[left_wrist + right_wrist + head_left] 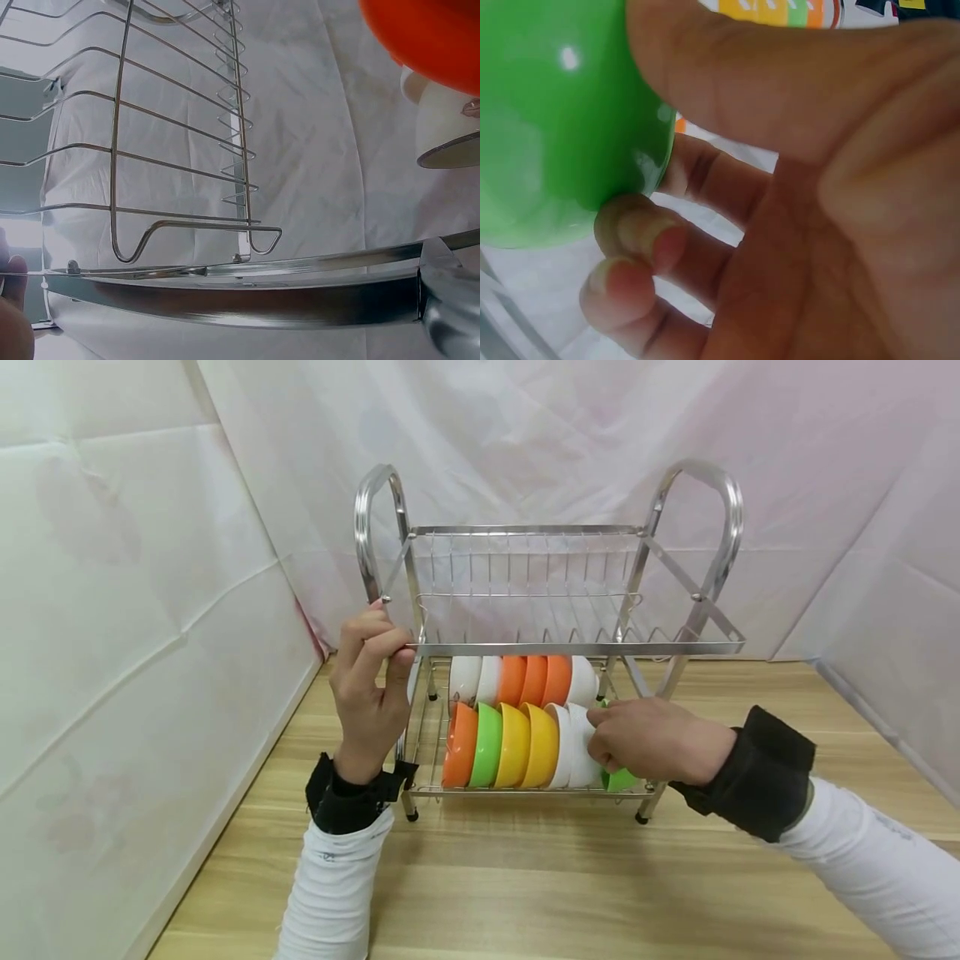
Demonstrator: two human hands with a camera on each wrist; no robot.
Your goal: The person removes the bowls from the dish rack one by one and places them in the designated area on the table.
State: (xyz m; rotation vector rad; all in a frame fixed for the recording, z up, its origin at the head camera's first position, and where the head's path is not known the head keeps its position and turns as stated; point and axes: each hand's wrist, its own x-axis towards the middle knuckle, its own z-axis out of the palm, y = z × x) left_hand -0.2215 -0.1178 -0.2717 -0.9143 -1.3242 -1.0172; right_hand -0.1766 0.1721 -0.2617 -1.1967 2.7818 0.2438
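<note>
A two-tier metal dish rack (581,648) stands on the table. My left hand (371,693) grips the front left corner of its upper tier, thumb and fingers at the frame bar. At the right end of the lower tier's front row, my right hand (660,739) holds a green bowl (618,780), mostly hidden behind the hand. The right wrist view shows the thumb and curled fingers at the edge of this green bowl (555,135). Beside it stand white bowls (581,752), then yellow bowls (513,747), another green bowl (487,746) and an orange bowl (461,747), all on edge.
Behind the front row is a back row of white bowls (467,681) and orange bowls (534,681). The upper tier's wire basket (172,142) overhangs both rows. White cloth walls (525,435) enclose the wooden table (525,877) at the back and sides.
</note>
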